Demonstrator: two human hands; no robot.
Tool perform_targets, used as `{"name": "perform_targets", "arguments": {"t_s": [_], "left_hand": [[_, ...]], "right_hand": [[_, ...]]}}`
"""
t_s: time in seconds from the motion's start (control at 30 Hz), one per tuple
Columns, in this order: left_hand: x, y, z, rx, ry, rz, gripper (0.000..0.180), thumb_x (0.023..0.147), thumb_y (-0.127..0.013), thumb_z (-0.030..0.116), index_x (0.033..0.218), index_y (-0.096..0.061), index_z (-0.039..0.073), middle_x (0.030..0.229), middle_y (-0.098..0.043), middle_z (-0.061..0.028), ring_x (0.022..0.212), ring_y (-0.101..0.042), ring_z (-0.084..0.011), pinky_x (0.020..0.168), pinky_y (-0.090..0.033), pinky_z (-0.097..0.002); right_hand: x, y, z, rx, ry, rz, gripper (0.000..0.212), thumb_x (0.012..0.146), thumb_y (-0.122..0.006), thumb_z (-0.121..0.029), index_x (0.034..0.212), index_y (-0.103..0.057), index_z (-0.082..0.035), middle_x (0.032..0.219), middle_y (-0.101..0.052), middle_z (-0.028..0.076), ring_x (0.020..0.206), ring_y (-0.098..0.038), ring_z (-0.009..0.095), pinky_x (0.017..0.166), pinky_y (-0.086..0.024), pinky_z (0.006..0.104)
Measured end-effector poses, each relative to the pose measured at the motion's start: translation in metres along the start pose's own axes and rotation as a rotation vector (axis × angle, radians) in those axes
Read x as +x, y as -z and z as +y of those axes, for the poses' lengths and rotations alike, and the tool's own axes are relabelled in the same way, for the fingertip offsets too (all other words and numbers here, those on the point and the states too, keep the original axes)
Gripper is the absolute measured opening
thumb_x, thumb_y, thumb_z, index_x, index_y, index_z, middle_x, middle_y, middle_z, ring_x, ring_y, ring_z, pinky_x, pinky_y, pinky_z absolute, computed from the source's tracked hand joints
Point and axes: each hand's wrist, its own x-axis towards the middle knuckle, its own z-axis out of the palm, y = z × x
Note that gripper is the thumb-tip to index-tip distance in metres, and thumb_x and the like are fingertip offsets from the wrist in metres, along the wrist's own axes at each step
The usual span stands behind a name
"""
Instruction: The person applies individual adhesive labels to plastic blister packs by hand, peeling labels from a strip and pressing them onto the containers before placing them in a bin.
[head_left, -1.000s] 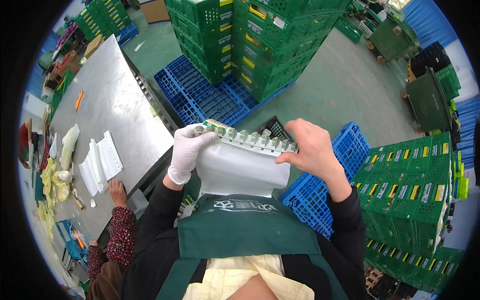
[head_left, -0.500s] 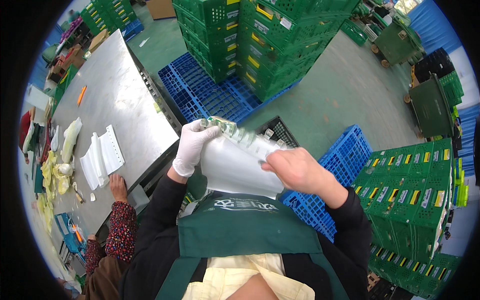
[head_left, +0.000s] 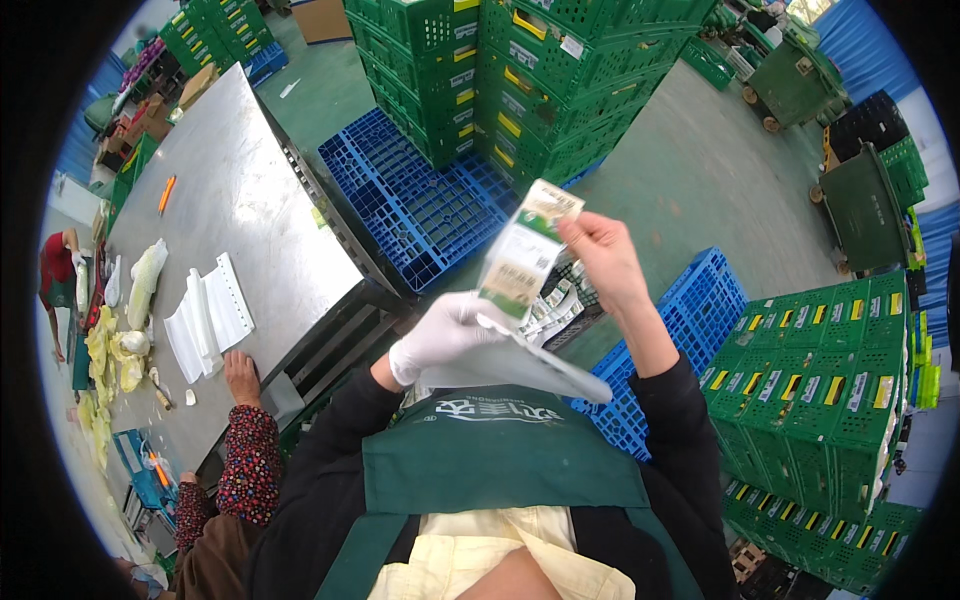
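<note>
My left hand [head_left: 440,338], in a white glove, is closed on a translucent white plastic sheet [head_left: 510,368] that hangs in front of my apron. Bare, my right hand [head_left: 606,262] pinches the upper end of a label strip [head_left: 530,245] printed in green, white and tan. The strip rises at a slant from beside my gloved fingers, its lower end against the sheet. Whether the left fingers also grip the strip cannot be made out. Behind it, a black crate [head_left: 588,312] holds several folded label strips [head_left: 552,308].
A metal table [head_left: 225,150] stands at left with white plastic sheets [head_left: 207,318], an orange cutter [head_left: 166,194] and yellowish scraps. A co-worker's hand [head_left: 241,378] rests there. Green crates [head_left: 560,90] are stacked ahead on a blue pallet [head_left: 400,190]; more crates [head_left: 800,400] stand at right.
My right hand has moved up and away from the sheet, raising the label strip's end. My left hand has come lower, and the sheet has folded down.
</note>
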Motion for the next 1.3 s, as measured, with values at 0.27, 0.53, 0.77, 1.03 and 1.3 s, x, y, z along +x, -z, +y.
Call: {"name": "perform_targets", "arguments": {"t_s": [0.27,0.53,0.77,1.03,1.3], "left_hand": [[-0.005,-0.009,0.004,0.046,-0.092,0.146,0.021,0.081,-0.061,0.001,0.101,-0.064,0.004,0.099,-0.064,-0.0044,0.091,-0.058,-0.0108,0.083,-0.045,-0.0255],[0.000,-0.003,0.010,0.116,-0.187,0.055,0.012,0.080,-0.062,0.003,0.091,-0.065,0.004,0.095,-0.064,-0.0039,0.090,-0.058,-0.0113,0.080,-0.045,-0.0251],[-0.009,-0.006,-0.002,0.119,-0.054,0.084,0.015,0.075,-0.064,-0.003,0.088,-0.067,0.004,0.091,-0.062,-0.0053,0.085,-0.058,-0.0127,0.075,-0.046,-0.0259],[-0.005,-0.007,0.003,0.232,-0.121,0.178,0.019,0.076,-0.062,-0.001,0.093,-0.066,0.006,0.095,-0.062,-0.0056,0.085,-0.058,-0.0143,0.077,-0.045,-0.0264],[-0.006,-0.007,-0.004,0.095,0.025,-0.044,0.014,0.077,-0.063,0.001,0.090,-0.067,0.005,0.097,-0.062,-0.0054,0.085,-0.057,-0.0137,0.077,-0.045,-0.0260]], "right_hand": [[-0.028,-0.032,0.003,-0.495,0.059,-0.058,0.025,0.079,-0.068,-0.019,0.070,-0.057,0.001,0.058,-0.052,-0.001,0.055,-0.043,0.004,0.049,-0.037,0.0250],[-0.024,-0.022,0.015,-0.250,-0.096,-0.268,0.023,0.085,-0.063,-0.017,0.087,-0.064,0.006,0.069,-0.061,0.000,0.062,-0.048,0.004,0.054,-0.041,0.0238],[-0.013,0.006,0.006,-0.152,-0.080,0.104,0.015,0.083,-0.063,-0.011,0.073,-0.058,0.000,0.066,-0.057,-0.002,0.058,-0.049,0.002,0.051,-0.039,0.0175],[-0.030,-0.025,0.007,-0.582,-0.066,0.077,0.021,0.076,-0.071,-0.014,0.072,-0.056,0.001,0.066,-0.057,0.000,0.063,-0.049,0.004,0.053,-0.040,0.0240],[-0.010,-0.004,0.013,0.016,-0.075,0.159,0.015,0.086,-0.058,-0.007,0.079,-0.063,0.005,0.073,-0.063,0.003,0.062,-0.053,0.005,0.053,-0.042,0.0211]]}}
